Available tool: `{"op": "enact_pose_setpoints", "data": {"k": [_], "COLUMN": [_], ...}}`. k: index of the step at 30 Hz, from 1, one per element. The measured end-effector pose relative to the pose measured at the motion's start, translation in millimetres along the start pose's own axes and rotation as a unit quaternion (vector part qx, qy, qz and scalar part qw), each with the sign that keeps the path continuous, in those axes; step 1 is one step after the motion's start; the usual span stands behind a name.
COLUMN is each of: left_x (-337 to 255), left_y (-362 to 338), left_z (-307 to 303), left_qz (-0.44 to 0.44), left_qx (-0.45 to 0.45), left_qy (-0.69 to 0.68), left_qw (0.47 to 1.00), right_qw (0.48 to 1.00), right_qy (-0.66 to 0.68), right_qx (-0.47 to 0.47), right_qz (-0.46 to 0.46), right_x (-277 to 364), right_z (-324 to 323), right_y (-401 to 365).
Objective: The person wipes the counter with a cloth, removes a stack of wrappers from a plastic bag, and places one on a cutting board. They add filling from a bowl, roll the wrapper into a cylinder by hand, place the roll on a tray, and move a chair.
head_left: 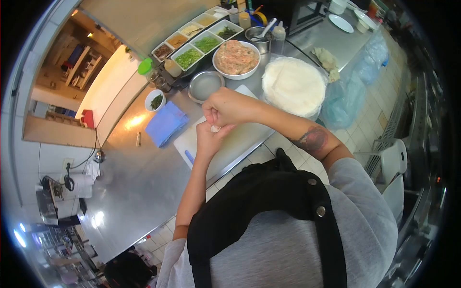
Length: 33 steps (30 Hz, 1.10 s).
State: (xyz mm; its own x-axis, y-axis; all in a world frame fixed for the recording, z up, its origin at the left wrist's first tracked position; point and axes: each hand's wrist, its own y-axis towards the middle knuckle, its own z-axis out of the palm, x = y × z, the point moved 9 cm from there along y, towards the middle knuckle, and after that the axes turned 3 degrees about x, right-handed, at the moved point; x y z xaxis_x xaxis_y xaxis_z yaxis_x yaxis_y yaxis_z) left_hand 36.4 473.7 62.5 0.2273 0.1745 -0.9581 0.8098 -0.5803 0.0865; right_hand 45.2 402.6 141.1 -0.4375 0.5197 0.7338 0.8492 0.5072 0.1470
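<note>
Both my hands meet over a white cutting board (240, 139). My left hand (210, 138) is closed around a small pale piece of dough (215, 128), its thumb pressed against it. From above, my right hand (224, 106) pinches at the same piece with curled fingers. A metal bowl of clear liquid (205, 86) sits just beyond my right hand. Behind it stands a white bowl of pinkish minced filling (236, 58). A stack of round white wrappers (294, 85) in plastic lies to the right.
A folded blue cloth (166, 123) and a small bowl of greens (155, 101) lie left of the board. Trays of chopped greens (207, 44), squeeze bottles (278, 33) and a metal pot (259, 42) line the back. Plastic bags (344, 101) hang at the right edge.
</note>
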Motion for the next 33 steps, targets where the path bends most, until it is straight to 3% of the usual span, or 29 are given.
{"op": "enact_pose_setpoints", "data": {"k": [3,6,8,10,12,14,16,18,19,21,22,24,26,28,33], "left_x": [-9,5,7,-5,-28,-49,-74,-73,-72,-71,-82,-113,-117,-118,-82], "left_y": [3,10,16,18,17,20,21,25,25,30,26,8,0,-10,-60], "left_z": [4,12,25,39,61,89,129,159,177,219,242,291,334,379,479], "left_qz": [0.021,0.086,0.087,0.045,0.044,0.098,0.073,0.012,0.013,-0.039,-0.038,-0.022,-0.016,0.005,-0.024], "left_qx": [0.009,0.029,0.077,0.111,0.151,0.214,0.251,0.267,0.278,0.284,0.293,0.310,0.345,0.382,0.473], "left_qy": [0.039,0.083,0.067,0.061,-0.080,-0.226,-0.320,-0.410,-0.408,-0.393,-0.391,-0.345,-0.292,-0.214,-0.094], "left_qw": [0.999,0.992,0.991,0.991,0.984,0.945,0.910,0.872,0.870,0.874,0.872,0.885,0.892,0.899,0.876], "right_qw": [0.998,0.983,0.988,0.990,0.905,0.917,0.922,0.951,0.949,0.902,0.900,0.842,0.810,0.732,0.473], "right_qy": [-0.046,-0.092,-0.065,0.114,0.389,0.346,0.319,0.210,0.209,0.230,0.226,0.259,0.152,0.024,-0.040], "right_qx": [-0.012,0.032,0.007,-0.077,-0.167,-0.199,-0.220,-0.131,-0.143,-0.331,-0.340,-0.416,-0.447,-0.537,-0.557], "right_qz": [0.034,0.153,0.138,0.028,-0.029,0.002,0.017,0.185,0.186,0.152,0.153,0.225,0.348,0.419,0.682], "right_x": [-15,-38,-57,-47,-57,-55,-46,-54,-53,-62,-64,-76,-86,-100,-101], "right_z": [6,23,27,-1,-7,-4,0,26,31,16,19,16,10,13,49], "right_y": [-1,-7,-14,-51,-93,-142,-186,-224,-241,-290,-314,-384,-468,-569,-851]}}
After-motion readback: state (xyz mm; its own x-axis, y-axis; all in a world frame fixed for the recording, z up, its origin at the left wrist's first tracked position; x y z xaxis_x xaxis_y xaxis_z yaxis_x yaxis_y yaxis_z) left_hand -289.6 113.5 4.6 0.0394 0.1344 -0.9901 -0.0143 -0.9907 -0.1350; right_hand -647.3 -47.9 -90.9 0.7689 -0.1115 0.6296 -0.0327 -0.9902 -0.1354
